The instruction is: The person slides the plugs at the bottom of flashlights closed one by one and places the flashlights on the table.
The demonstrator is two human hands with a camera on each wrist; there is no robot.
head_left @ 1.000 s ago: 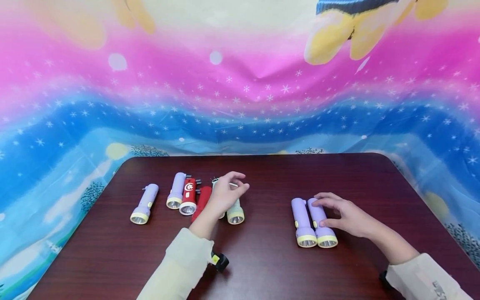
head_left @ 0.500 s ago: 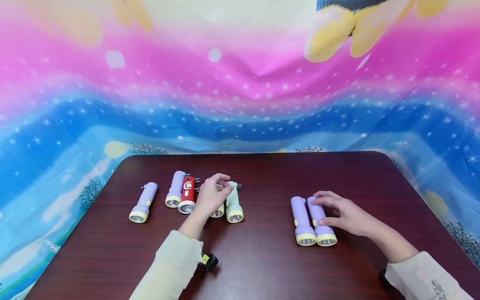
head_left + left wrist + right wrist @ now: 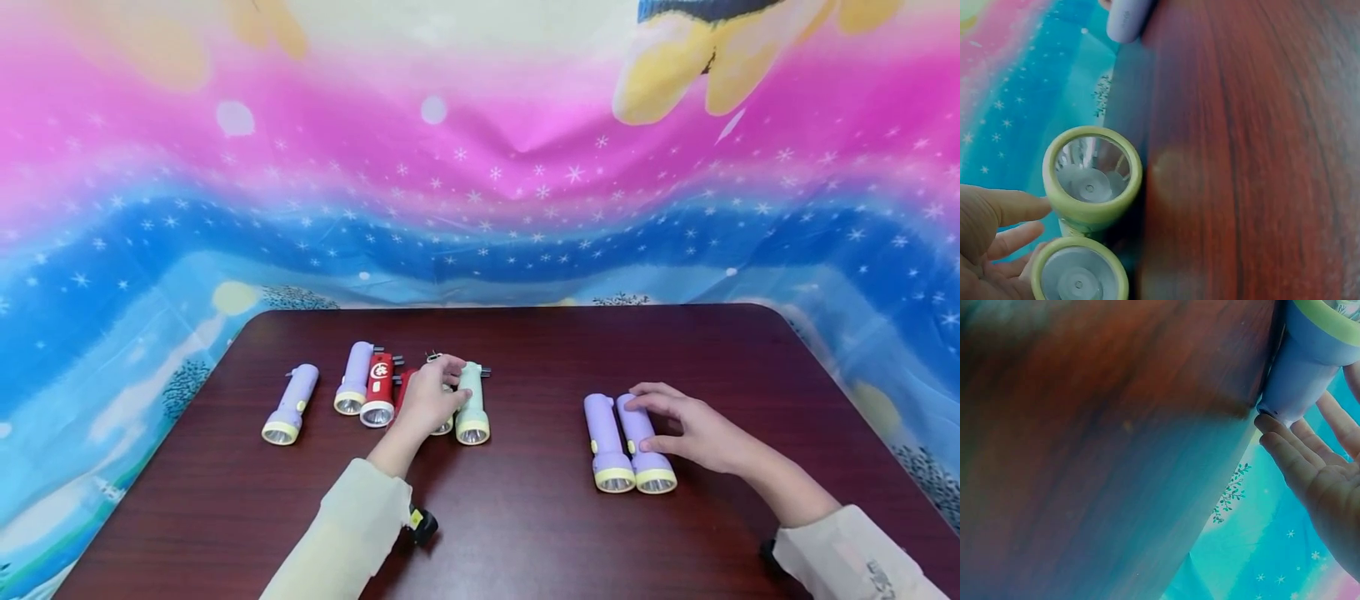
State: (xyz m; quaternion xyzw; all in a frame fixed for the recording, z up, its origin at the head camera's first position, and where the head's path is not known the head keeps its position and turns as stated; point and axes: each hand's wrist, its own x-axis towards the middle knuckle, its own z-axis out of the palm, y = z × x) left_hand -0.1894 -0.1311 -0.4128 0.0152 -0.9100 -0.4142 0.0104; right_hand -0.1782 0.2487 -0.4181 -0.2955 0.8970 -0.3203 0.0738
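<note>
My left hand point(image 3: 427, 400) is at the right end of a cluster of flashlights, its fingers loosely bent. Its thumb reaches the side of a mint-green flashlight point(image 3: 472, 407); in the left wrist view the thumb tip meets that yellow-rimmed head point(image 3: 1094, 172). A second yellow-rimmed flashlight point(image 3: 1079, 275) is mostly hidden under this hand, beside the green one. On the right, two purple flashlights lie side by side. My right hand point(image 3: 701, 433) touches the right-hand purple flashlight point(image 3: 642, 442) with extended fingers, the fingertips at its tail end in the right wrist view.
Left of my left hand lie a partly hidden red flashlight point(image 3: 405, 387), a red one with a white print point(image 3: 379, 390), and a purple one point(image 3: 354, 377). Another purple flashlight point(image 3: 291, 404) lies apart at far left. The dark wooden table point(image 3: 525, 525) meets a patterned cloth point(image 3: 510, 208) behind.
My left hand has moved left and down from above the green flashlight, and its thumb now meets that flashlight's side. My right hand has stayed at the purple flashlight.
</note>
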